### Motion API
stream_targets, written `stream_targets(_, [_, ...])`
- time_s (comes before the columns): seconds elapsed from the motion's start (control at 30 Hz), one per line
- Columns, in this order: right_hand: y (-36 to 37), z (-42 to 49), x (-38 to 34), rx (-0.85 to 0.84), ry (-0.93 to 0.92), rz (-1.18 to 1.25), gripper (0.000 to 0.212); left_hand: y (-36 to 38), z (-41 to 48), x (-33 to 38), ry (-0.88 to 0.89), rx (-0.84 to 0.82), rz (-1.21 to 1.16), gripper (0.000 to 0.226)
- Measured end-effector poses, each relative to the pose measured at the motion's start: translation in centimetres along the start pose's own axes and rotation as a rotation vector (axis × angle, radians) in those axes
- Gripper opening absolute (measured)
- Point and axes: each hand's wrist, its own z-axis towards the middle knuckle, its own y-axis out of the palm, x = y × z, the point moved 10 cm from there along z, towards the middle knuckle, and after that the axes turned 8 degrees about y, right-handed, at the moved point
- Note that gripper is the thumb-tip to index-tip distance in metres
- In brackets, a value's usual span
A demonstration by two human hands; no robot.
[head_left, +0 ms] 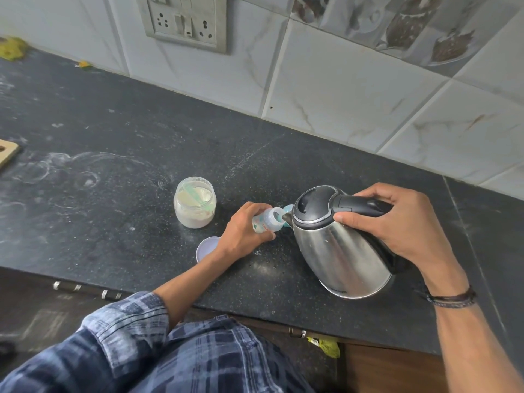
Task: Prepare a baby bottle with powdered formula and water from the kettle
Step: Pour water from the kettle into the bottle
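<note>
A small clear baby bottle (269, 222) with green print stands on the dark counter (141, 137), its mouth uncapped. My left hand (243, 234) grips it around the body. My right hand (397, 222) holds the black handle of a steel kettle (340, 251), tilted left so its spout touches the bottle's mouth. An open glass jar (195, 206) of white powder with a pale green scoop inside stands to the left of the bottle. The jar's pale lid (207, 248) lies on the counter just below my left wrist. A bluish teat cap (288, 209) shows partly behind the spout.
A tiled wall with a socket panel (185, 21) runs behind the counter. A wooden board corner (7, 153) sticks in at the far left. Drawer handles (88, 290) sit below the counter's front edge.
</note>
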Motion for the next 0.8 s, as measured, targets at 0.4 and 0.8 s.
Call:
stream_targets(0.4, [-0.6, 0.1, -0.5, 0.0, -0.014, -0.047, 0.054, 0.4, -0.3, -0.4, -0.021, 0.0, -0.02, 0.061])
stream_targets(0.8, [-1.3, 0.2, -0.7, 0.007, -0.028, -0.06, 0.058, 0.5, -0.3, -0.9, -0.041, -0.002, -0.032, 0.061])
